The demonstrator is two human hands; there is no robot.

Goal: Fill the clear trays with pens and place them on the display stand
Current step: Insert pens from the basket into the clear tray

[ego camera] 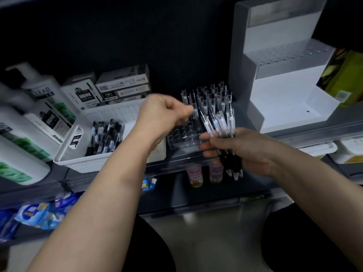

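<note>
The right hand [235, 150] is gripping about 6 pens [218, 124]; the left hand [165, 112] is pinching 1 pen [195, 114] over 1 clear tray [182, 142].

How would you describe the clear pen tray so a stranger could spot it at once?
Find the grey shelf, then the gap between the white basket on the left and the white stepped display stand on the right. The clear tray sits there; unlike its opaque neighbours, it is see-through, with pens standing upright in its holes.
</note>
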